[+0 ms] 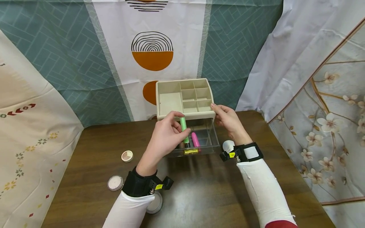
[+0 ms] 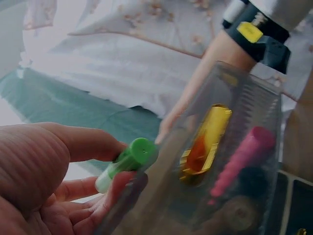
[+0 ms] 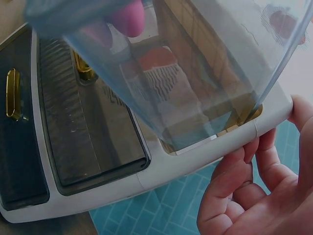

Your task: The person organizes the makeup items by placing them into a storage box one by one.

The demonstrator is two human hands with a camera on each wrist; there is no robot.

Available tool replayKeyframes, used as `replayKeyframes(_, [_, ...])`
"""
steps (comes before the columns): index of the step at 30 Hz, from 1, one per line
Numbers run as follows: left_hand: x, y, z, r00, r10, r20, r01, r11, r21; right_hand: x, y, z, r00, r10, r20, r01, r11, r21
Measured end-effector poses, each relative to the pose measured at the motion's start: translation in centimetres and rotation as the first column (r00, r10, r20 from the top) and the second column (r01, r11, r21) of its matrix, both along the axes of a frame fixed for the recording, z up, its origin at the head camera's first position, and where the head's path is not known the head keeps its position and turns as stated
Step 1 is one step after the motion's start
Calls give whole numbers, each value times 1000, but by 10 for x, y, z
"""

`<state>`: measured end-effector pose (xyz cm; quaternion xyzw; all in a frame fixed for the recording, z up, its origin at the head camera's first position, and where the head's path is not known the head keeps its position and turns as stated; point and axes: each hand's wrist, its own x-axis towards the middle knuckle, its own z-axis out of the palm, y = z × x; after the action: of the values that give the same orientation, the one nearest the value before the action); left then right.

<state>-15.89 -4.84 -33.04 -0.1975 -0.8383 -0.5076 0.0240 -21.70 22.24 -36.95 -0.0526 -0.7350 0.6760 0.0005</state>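
Now the left hand (image 1: 168,133) pinches a green tube (image 1: 183,125) at the pulled-out drawer (image 1: 206,150), just left of a pink tube (image 1: 195,139); the right hand (image 1: 230,122) grips the organizer (image 1: 171,104) by its right edge, and tabletop (image 1: 202,190) spreads open beyond the drawer's near edge.

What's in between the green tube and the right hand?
In the head view, the clear, pulled-out drawer lies between the green tube and the right hand. The pink tube lies inside it.
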Motion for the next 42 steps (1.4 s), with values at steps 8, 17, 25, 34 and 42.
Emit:
replayKeyframes(8, [-11,19,-7,999,-25,45,30,993,-115,0,-1,1,1000,7,3,-7,1000,9])
replayKeyframes(17, [-15,30,-5,994,-74,78,87,982,-170,0,2,0,1000,-2,8,2,1000,10])
replayKeyframes(25, [-18,52,-1,988,-101,117,126,964,-234,0,2,0,1000,17,0,-17,1000,25])
replayKeyframes(34, [-16,72,-1,990,-119,72,138,911,-388,1,2,0,1000,22,-9,-22,1000,13])
replayKeyframes(42, [-20,79,-4,987,-104,126,150,883,-445,0,3,0,1000,18,-6,-18,1000,9])
